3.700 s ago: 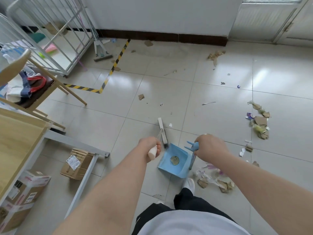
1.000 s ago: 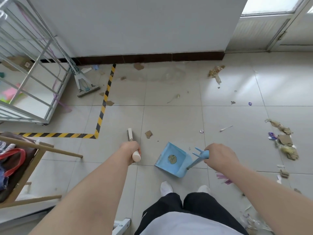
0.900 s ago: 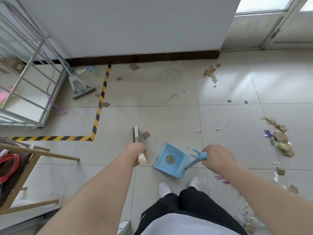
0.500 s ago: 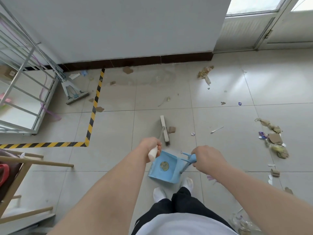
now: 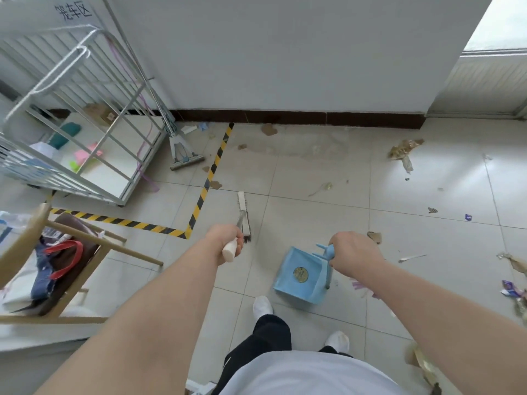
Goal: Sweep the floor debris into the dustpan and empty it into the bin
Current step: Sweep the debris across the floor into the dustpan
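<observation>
Both hands' fingers wrap handles: left broom (image 5: 243, 215), right dustpan (image 5: 299, 276).

Blue plastic dustpan (image 5: 296, 276) (glossy tiles (image 5: 313, 218))

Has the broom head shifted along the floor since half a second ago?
Yes. The broom head swung left, away from the blue plastic dustpan, toward the yellow-black floor tape.

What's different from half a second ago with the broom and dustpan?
The broom head has swung out to the left, away from the dustpan, which it was beside before; the brown cardboard scrap that lay by the bristles now sits right of the right hand. The view has also shifted. Unchanged: the left hand grips the broom handle, the right hand holds the dustpan handle, and the pan looks empty.
</observation>
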### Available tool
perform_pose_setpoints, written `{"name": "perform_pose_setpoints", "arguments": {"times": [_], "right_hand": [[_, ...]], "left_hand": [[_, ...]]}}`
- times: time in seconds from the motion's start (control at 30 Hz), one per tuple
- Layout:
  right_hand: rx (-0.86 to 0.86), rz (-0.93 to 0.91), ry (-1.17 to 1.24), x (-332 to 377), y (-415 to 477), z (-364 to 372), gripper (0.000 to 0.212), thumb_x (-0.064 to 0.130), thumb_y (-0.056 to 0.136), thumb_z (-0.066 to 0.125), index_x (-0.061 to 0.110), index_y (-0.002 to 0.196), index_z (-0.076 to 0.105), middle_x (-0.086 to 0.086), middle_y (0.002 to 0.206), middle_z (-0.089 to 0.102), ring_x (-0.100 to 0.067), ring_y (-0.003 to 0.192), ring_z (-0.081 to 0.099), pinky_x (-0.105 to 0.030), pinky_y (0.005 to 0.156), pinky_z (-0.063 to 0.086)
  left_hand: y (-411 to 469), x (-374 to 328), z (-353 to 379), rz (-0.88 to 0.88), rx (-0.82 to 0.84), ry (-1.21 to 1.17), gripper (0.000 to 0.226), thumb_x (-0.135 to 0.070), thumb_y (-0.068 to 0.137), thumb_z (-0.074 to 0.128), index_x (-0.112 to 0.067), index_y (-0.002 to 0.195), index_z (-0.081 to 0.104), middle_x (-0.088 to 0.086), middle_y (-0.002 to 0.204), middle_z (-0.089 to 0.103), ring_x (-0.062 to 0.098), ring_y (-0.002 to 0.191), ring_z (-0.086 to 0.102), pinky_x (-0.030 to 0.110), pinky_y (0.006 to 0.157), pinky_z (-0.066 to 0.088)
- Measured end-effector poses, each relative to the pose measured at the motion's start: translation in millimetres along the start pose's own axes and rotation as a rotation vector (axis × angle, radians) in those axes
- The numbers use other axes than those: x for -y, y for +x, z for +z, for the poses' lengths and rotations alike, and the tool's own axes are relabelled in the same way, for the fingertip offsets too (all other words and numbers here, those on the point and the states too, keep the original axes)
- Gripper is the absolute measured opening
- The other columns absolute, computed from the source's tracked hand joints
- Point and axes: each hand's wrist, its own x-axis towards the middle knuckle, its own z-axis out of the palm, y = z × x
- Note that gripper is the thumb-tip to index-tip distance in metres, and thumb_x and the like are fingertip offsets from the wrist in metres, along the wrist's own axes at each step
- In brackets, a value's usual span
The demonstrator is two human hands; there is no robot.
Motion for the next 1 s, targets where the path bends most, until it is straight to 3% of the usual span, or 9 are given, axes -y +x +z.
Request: {"name": "perform_pose_setpoints", "arguments": {"times": [0.43,0.53,0.7,0.77,0.87,1.0], "right_hand": [[0.012,0.057,-0.033,102,113,-42,0.023,0.007,0.076,0.058,0.021,0.091,0.067,0.0,0.08,0.067,-0.023,0.077,0.065,-0.029,0.058,0.046],[0.034,0.081,-0.02,131,144,-51,0.022,0.009,0.075,0.064,0.024,0.091,0.07,0.002,0.077,0.067,-0.021,0.073,0.066,-0.028,0.058,0.049],[0.048,0.106,0.018,163,173,-62,0.014,0.02,0.077,0.07,0.025,0.091,0.069,0.0,0.082,0.069,-0.024,0.078,0.066,-0.025,0.052,0.04],[0.048,0.117,0.056,166,180,-67,0.01,0.02,0.082,0.066,0.029,0.084,0.066,0.0,0.084,0.069,-0.025,0.079,0.068,-0.025,0.049,0.04],[0.045,0.158,0.114,168,190,-77,0.024,0.016,0.084,0.063,0.034,0.069,0.056,0.003,0.076,0.065,-0.025,0.073,0.067,-0.025,0.043,0.038],[0.01,0.128,0.069,171,207,-96,0.015,0.018,0.084,0.063,0.031,0.086,0.07,0.002,0.074,0.063,-0.024,0.075,0.064,-0.025,0.05,0.037]], "left_hand": [[87,-40,-132,-0.094,-0.137,-0.357,0.02,0.003,0.091,0.042,-0.005,0.107,0.052,0.009,0.072,0.053,0.006,0.027,0.044,0.012,0.032,0.043],[114,-56,-157,-0.113,-0.121,-0.333,0.016,0.004,0.092,0.04,-0.004,0.098,0.053,0.008,0.071,0.054,0.006,0.034,0.045,0.011,0.033,0.042],[142,-88,-174,-0.128,-0.07,-0.192,0.016,0.003,0.093,0.042,-0.004,0.085,0.053,0.007,0.072,0.053,0.01,0.049,0.045,0.012,0.037,0.043],[154,-106,-173,-0.128,-0.034,-0.148,0.013,0.002,0.093,0.043,-0.005,0.086,0.053,0.007,0.072,0.052,0.01,0.048,0.046,0.012,0.037,0.044],[163,-130,-164,-0.149,0.064,-0.088,0.005,-0.001,0.095,0.046,-0.003,0.094,0.051,0.007,0.068,0.05,0.008,0.041,0.047,0.013,0.036,0.044],[177,-153,-150,-0.137,0.121,-0.067,0.007,-0.003,0.093,0.05,0.0,0.094,0.056,0.006,0.064,0.053,0.009,0.037,0.048,0.014,0.035,0.043]]}}
